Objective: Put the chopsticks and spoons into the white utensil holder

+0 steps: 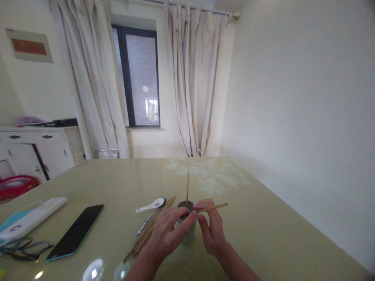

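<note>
A cup (190,235) stands on the table in front of me, with a dark opening at its top. One chopstick (188,187) stands upright in it. My left hand (170,229) is closed at the cup's near left rim, its thumb tip close to my right fingers. In my right hand (211,228), just right of the cup, a second chopstick (215,207) lies nearly level between the fingers, pointing right. Several more chopsticks (146,234) lie in a bundle left of my left hand, partly hidden by it. The cup's lower left side is hidden too.
Beside the bundle lie a white spoon (149,205) with a dark bowl and a metal utensil (143,225). Farther left are a phone (76,232), eyeglasses (26,249) and a long white object (35,219). A wall (307,136) borders the table's right side.
</note>
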The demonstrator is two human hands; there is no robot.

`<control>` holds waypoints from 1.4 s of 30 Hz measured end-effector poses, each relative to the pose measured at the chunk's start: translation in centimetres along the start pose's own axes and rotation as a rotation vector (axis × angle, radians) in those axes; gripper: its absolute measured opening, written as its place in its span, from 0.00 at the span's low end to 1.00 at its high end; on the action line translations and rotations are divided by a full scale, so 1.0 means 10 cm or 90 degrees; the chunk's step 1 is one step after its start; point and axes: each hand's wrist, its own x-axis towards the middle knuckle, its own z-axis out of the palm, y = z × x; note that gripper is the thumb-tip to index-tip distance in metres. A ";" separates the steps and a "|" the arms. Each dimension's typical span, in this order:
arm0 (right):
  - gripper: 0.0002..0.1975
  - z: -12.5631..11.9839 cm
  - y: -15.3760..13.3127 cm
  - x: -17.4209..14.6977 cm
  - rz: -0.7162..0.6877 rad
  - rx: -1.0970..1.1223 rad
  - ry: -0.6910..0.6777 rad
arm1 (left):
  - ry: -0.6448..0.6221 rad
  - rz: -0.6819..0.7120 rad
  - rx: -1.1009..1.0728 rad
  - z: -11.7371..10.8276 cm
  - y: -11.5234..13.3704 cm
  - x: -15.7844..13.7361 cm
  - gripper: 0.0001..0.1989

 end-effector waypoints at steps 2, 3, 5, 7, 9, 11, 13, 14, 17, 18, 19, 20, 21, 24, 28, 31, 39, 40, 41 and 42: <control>0.10 0.03 -0.04 0.04 0.047 0.066 0.050 | 0.029 0.029 0.000 -0.01 0.02 0.05 0.15; 0.10 0.04 -0.06 0.08 0.079 0.101 0.080 | 0.031 0.036 0.001 -0.01 0.02 0.06 0.15; 0.11 0.03 -0.08 0.16 0.146 0.168 0.169 | 0.033 0.022 0.013 0.00 -0.02 0.06 0.15; 0.11 -0.02 -0.06 0.24 0.194 0.224 0.274 | 0.060 -0.049 0.030 0.03 -0.12 0.02 0.13; 0.10 -0.08 -0.02 0.31 0.219 0.244 0.341 | 0.070 -0.180 0.057 0.06 -0.24 -0.03 0.10; 0.12 -0.14 0.03 0.35 0.233 0.225 0.354 | -0.003 -0.330 0.100 0.08 -0.37 -0.09 0.09; 0.13 -0.17 0.06 0.37 0.241 0.192 0.335 | -0.172 -0.445 0.156 0.09 -0.46 -0.13 0.09; 0.13 -0.18 0.07 0.37 0.242 0.177 0.325 | -0.267 -0.482 0.179 0.10 -0.49 -0.15 0.09; 0.14 -0.15 0.08 0.37 0.239 0.149 0.296 | -0.473 -0.532 0.213 0.11 -0.51 -0.20 0.08; 0.14 -0.13 0.08 0.37 0.245 0.142 0.282 | -0.504 -0.541 0.215 0.11 -0.50 -0.20 0.08; 0.15 -0.11 0.09 0.37 0.256 0.135 0.264 | -0.524 -0.547 0.214 0.11 -0.50 -0.21 0.07; 0.16 -0.09 0.10 0.36 0.272 0.127 0.240 | -0.537 -0.553 0.210 0.12 -0.49 -0.21 0.07; 0.17 -0.07 0.12 0.36 0.292 0.118 0.212 | -0.543 -0.559 0.207 0.12 -0.48 -0.20 0.07; 0.21 0.00 0.16 0.33 0.346 0.087 0.114 | -0.551 -0.572 0.200 0.12 -0.47 -0.19 0.07; 0.24 0.07 0.18 0.28 0.387 0.063 0.027 | -0.569 -0.590 0.212 0.11 -0.47 -0.19 0.08; 0.24 0.08 0.19 0.26 0.403 0.045 0.004 | -0.579 -0.588 0.212 0.12 -0.47 -0.22 0.08; 0.29 0.14 0.31 0.18 0.481 0.103 0.017 | -0.582 -0.580 0.215 0.16 -0.44 -0.23 0.10; 0.30 0.16 0.34 0.16 0.496 0.113 0.021 | -0.584 -0.580 0.218 0.16 -0.42 -0.22 0.10; 0.30 0.18 0.37 0.14 0.513 0.125 0.025 | -0.584 -0.579 0.220 0.16 -0.41 -0.22 0.11; 0.31 0.20 0.40 0.13 0.530 0.139 0.028 | -0.581 -0.576 0.221 0.17 -0.41 -0.21 0.11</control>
